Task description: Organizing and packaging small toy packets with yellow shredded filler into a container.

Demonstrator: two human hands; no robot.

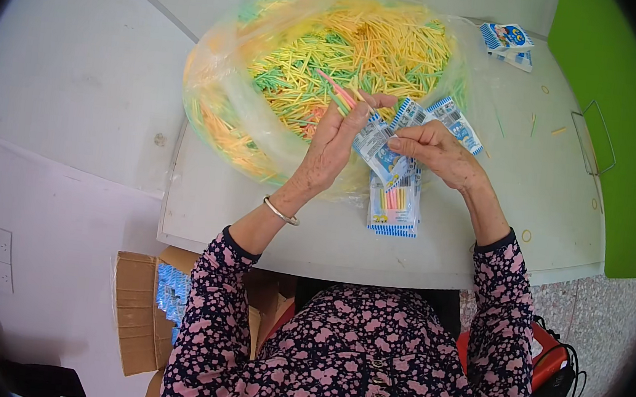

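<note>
My left hand (332, 140) is closed on a few thin coloured sticks (336, 90), pink, green and pale yellow, which point up and to the left. Between my hands is a small blue-and-white packet (378, 152); my right hand (439, 153) pinches its right side with thumb and fingers. The packet's upper end sits by the fingers of my left hand, and whether the sticks enter it I cannot tell. Just below lies a packet with a clear window (392, 199), pink and yellow sticks showing through. Other blue-and-white packets (455, 124) lie behind my right hand.
A large clear plastic bag (222, 124) of loose yellow, green and orange sticks spreads over the table (313, 252). Two packets (508, 38) lie at the far right, with loose sticks and rubber bands nearby. A cardboard box (135, 311) holding blue packets stands at lower left.
</note>
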